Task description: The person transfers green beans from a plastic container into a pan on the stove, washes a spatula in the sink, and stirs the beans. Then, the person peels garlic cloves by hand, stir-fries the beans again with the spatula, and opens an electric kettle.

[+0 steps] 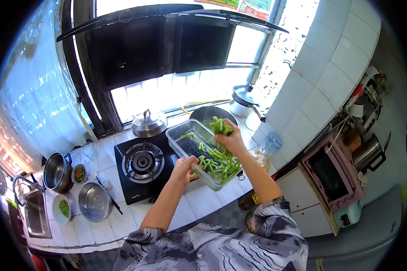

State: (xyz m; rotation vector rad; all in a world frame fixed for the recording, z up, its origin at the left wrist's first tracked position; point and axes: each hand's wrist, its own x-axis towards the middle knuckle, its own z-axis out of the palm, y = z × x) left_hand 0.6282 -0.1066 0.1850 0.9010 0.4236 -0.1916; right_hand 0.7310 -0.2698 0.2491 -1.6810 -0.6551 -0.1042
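A clear rectangular container (175, 137) is held tilted over the stove and counter front. My left hand (184, 169) is closed on its near left rim, thumb on top. Cut green vegetable stems (219, 163) lie in the container, mostly heaped toward its near right end. Above its far right side, my right hand (230, 140) is closed around a bunch of the green stems (220, 125). Behind the container sits a dark wok (205, 113), partly hidden by the container and the held bunch.
Left of the container is a bare gas burner (143, 162), with a domed metal lid (149, 123) behind it. A lidded pot (245, 100) stands at the back right. Bowls, a metal basin (95, 202) and a deep pot (58, 172) occupy the left counter. A pink oven (333, 174) stands right.
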